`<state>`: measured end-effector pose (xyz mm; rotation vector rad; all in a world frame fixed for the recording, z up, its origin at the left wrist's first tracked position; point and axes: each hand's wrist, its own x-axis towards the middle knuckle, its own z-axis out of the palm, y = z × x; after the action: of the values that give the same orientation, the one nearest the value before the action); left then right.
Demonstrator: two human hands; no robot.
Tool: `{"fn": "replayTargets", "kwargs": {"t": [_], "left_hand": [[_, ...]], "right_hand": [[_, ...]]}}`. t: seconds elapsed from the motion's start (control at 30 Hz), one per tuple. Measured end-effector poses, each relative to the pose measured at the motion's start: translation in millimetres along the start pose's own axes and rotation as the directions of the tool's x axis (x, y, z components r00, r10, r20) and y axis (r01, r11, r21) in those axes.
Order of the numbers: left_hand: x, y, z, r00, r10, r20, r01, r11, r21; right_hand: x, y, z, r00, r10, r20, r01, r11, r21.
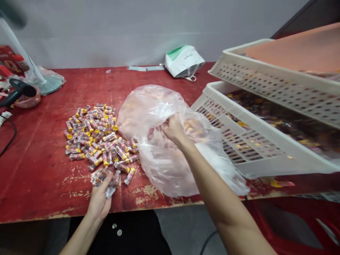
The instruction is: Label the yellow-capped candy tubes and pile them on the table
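A pile of small wrapped candy rolls with yellow ends lies on the red table. My left hand rests at the near edge of the pile, its fingers closed round a few of the rolls. A large clear plastic bag lies crumpled to the right of the pile. My right hand reaches into the bag's folds, fingers curled on the plastic. What else the fingers hold is hidden by the film.
Two stacked cream plastic crates stand at the right, the lower one holding more wrapped items. A white and green bag lies at the back by the wall. A black tool and a tape roll sit at far left.
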<state>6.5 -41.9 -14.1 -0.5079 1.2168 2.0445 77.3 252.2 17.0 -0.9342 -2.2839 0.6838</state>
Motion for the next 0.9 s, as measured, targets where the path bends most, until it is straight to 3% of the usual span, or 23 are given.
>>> {"fn": "replayTargets", "kwargs": {"t": [0.07, 0.1, 0.17, 0.27, 0.47, 0.6, 0.77, 0.9], "left_hand": [[-2, -6, 6.8, 1.000, -0.023, 0.012, 0.023, 0.999, -0.030], [-4, -9, 10.2, 0.999, -0.035, 0.030, 0.036, 0.998, -0.041], [-8, -15, 15.0, 0.995, -0.047, 0.090, 0.052, 0.997, -0.059], [-15, -17, 14.9, 0.989, -0.031, 0.144, 0.042, 0.997, -0.070], [-21, -9, 12.6, 0.996, 0.087, -0.002, -0.087, 0.991, -0.104], [-20, -1, 16.7, 0.999, 0.031, -0.043, -0.038, 0.984, -0.174], [-21, 1, 16.3, 0.996, -0.079, 0.030, 0.083, 0.979, -0.188], [-24, -5, 15.2, 0.991, -0.120, 0.058, 0.127, 0.982, -0.137]], "right_hand": [[-53, -19, 1, 0.997, 0.001, 0.076, -0.009, 0.995, 0.095], [-82, -32, 6, 0.982, -0.025, 0.188, -0.031, 0.957, 0.289], [-134, -59, 23, 0.921, -0.046, 0.387, -0.192, 0.810, 0.553], [-176, -86, 48, 0.920, 0.029, 0.391, -0.310, 0.663, 0.681], [-167, -95, 52, 0.919, 0.049, 0.392, -0.326, 0.654, 0.683], [-172, -84, 46, 0.885, 0.041, 0.465, -0.427, 0.472, 0.771], [-186, -84, 34, 0.959, 0.054, 0.280, -0.266, 0.518, 0.813], [-191, -96, 29, 0.981, 0.075, 0.178, -0.192, 0.471, 0.861]]}}
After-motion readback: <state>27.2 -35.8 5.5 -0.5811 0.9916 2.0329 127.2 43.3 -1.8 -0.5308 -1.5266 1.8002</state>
